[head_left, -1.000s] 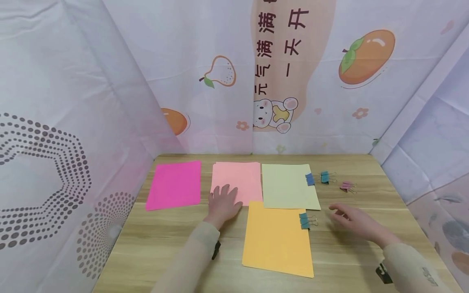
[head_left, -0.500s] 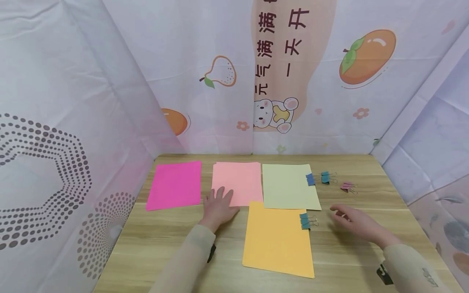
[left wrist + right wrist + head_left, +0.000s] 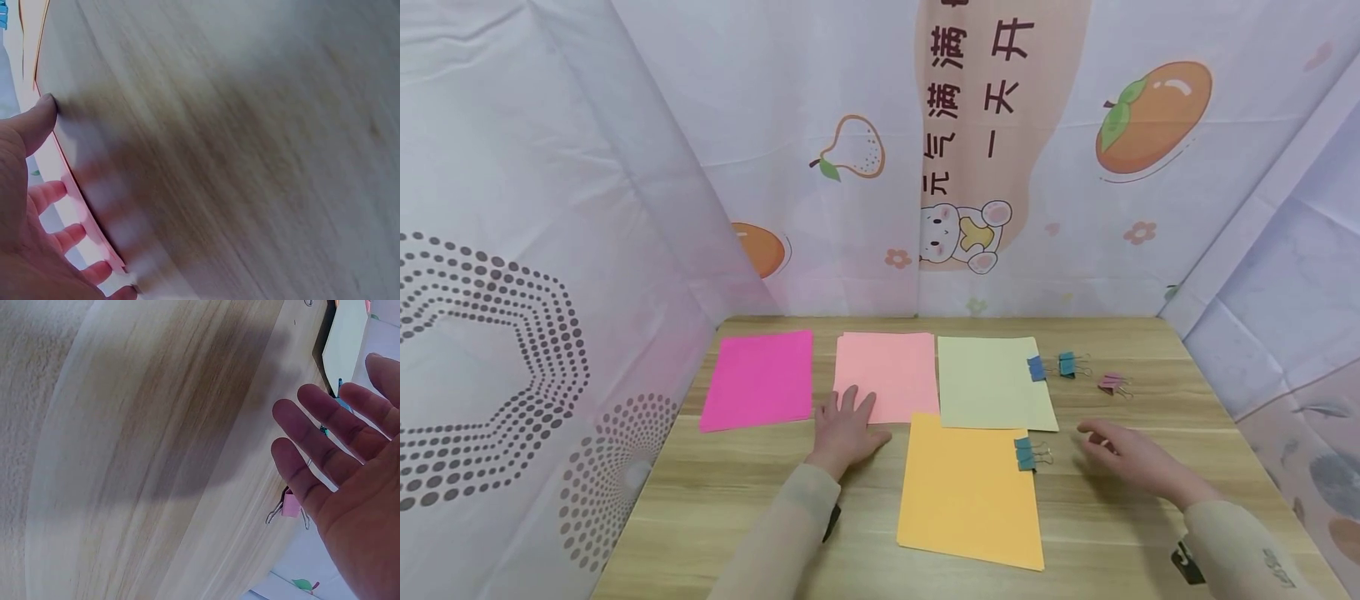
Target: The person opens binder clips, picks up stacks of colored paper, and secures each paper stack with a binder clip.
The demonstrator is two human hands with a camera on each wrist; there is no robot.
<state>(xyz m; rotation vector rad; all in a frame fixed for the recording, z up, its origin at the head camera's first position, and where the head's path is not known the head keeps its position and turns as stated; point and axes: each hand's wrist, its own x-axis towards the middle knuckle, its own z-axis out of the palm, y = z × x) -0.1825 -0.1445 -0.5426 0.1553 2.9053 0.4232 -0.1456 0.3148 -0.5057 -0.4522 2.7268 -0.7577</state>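
My left hand [image 3: 847, 429] lies with fingers spread at the front edge of the light pink paper [image 3: 887, 371], its fingertips over the sheet's lower left part. In the left wrist view the thumb and fingers [image 3: 49, 195] are stretched out along that pink edge, holding nothing. To the right, my right hand [image 3: 1131, 457] hovers over the wood with relaxed, loosely bent fingers and holds nothing. Nearest to it are a teal binder clip [image 3: 1026, 454] on the orange paper [image 3: 970, 500] and a pink binder clip [image 3: 1110, 383] lying loose.
A magenta paper [image 3: 758, 381] lies at the left of the wooden table [image 3: 715, 500]. Beside the pink stack is a pale green paper [image 3: 988, 383] with a blue binder clip [image 3: 1037, 368] on its right edge. Another teal binder clip [image 3: 1067, 364] lies loose. Printed curtains [image 3: 820, 275] enclose the table.
My left hand has drawn back slightly toward me and to the left, off the middle of the light pink paper. The right hand and the papers stay in place.
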